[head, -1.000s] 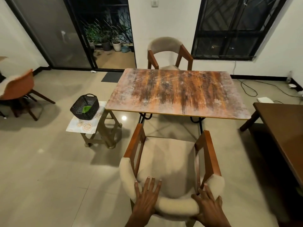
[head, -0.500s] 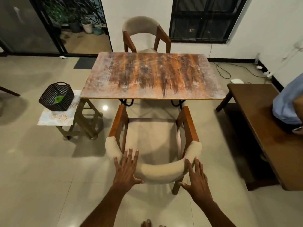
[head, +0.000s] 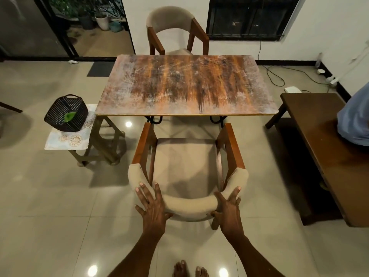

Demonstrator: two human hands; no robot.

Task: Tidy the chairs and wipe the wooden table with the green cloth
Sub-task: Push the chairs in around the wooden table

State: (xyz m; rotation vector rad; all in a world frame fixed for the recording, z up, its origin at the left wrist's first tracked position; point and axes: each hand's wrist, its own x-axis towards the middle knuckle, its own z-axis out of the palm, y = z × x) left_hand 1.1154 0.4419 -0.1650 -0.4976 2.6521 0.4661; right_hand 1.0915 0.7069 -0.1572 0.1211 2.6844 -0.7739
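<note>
Head view: your left hand (head: 152, 206) and right hand (head: 229, 208) press flat, fingers straight, on the near chair (head: 187, 204) backrest, facing the worktop (head: 185, 84).

— How many chairs?
— Two full ones: the near chair (head: 187, 168) and the far chair (head: 176, 31). A leg of a third pokes in at the left edge.
— Tables?
— One wooden table (head: 187, 86), one dark table (head: 327, 148), one stool (head: 69, 136).
— Baskets?
— One basket (head: 65, 113), one green cloth (head: 69, 117) inside.
— Hands?
— Two: left hand (head: 152, 206), right hand (head: 229, 210).
</note>
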